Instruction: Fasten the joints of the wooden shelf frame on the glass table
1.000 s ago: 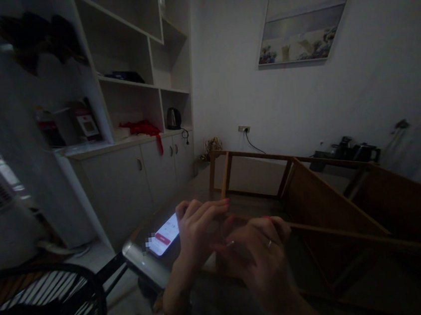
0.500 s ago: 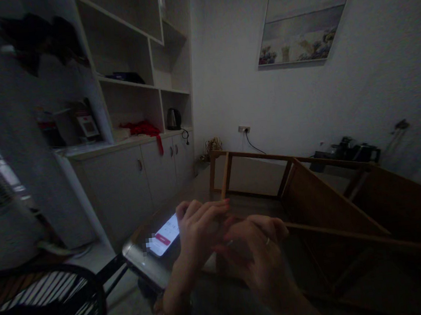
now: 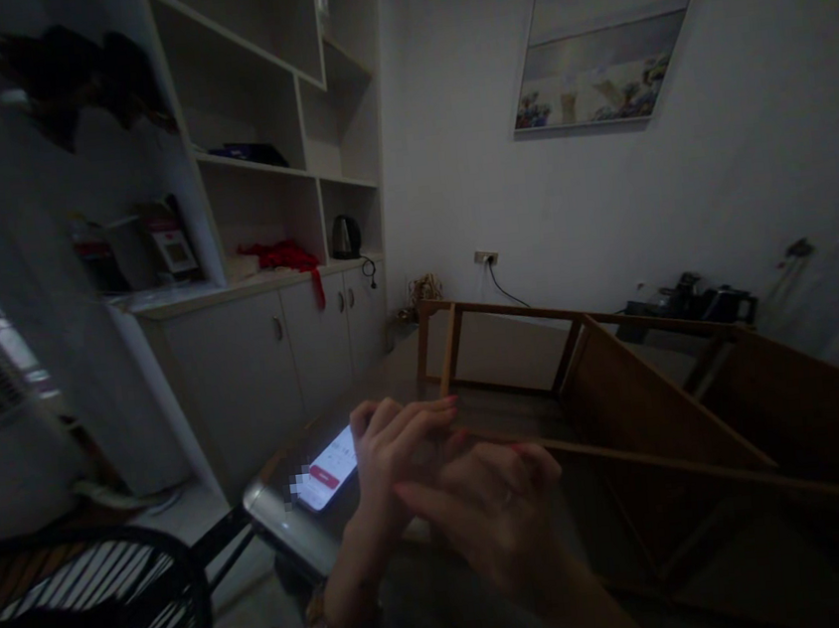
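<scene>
In the dim head view, my left hand is raised with its fingers bent over to the right, nails showing at the tips. My right hand, with a ring on one finger, is close against it; its fingers are curled and its thumb reaches left beneath the left fingers. Whatever lies between the hands is too dark and blurred to make out. Just left of my left hand a lit phone lies on the table, partly covered by that hand. Behind the hands lies a wooden frame with panels.
A black woven chair stands at the lower left. White cabinets with open shelves hold a red cloth and a kettle. Dark items are behind the frame at the right, near the wall.
My right hand has shifted slightly left and turned, its thumb now farther under the left hand and its fingers more curled. My left hand and the phone stay put.
</scene>
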The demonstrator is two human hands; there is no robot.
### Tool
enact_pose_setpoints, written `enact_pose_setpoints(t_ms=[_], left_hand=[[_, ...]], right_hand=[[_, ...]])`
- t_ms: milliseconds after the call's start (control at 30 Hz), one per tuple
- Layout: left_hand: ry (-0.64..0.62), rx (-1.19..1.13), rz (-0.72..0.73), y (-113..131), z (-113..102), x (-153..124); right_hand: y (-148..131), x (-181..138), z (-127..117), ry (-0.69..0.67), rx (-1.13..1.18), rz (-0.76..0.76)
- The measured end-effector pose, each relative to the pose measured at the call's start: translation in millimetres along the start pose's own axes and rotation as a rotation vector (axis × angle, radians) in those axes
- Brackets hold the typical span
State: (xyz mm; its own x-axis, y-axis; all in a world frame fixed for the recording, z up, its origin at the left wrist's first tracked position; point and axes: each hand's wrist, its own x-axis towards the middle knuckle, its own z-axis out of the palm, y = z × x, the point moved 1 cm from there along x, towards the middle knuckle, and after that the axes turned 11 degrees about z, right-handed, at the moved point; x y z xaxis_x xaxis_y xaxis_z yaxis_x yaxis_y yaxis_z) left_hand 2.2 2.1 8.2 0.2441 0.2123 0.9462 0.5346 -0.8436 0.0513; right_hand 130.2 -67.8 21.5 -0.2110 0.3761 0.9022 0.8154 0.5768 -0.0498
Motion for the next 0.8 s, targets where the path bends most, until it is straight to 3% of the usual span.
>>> enact_pose_setpoints(t_ms=[367,500,800], left_hand=[[0.032,0.022,0.033,3.4,-1.9,4.7],[0.004,-0.010,0.027,1.6,-3.0,3.6],[-0.008,-0.013,0.022,0.3,-2.4,1.3]], right_hand=[[3.0,-1.7,3.4,-0.076,-0.037,-0.065],[5.3,0.4,0.6,-0.151,0.024,-0.091],[11.9,12.7,-4.4,-0.140,0.216,-0.176]])
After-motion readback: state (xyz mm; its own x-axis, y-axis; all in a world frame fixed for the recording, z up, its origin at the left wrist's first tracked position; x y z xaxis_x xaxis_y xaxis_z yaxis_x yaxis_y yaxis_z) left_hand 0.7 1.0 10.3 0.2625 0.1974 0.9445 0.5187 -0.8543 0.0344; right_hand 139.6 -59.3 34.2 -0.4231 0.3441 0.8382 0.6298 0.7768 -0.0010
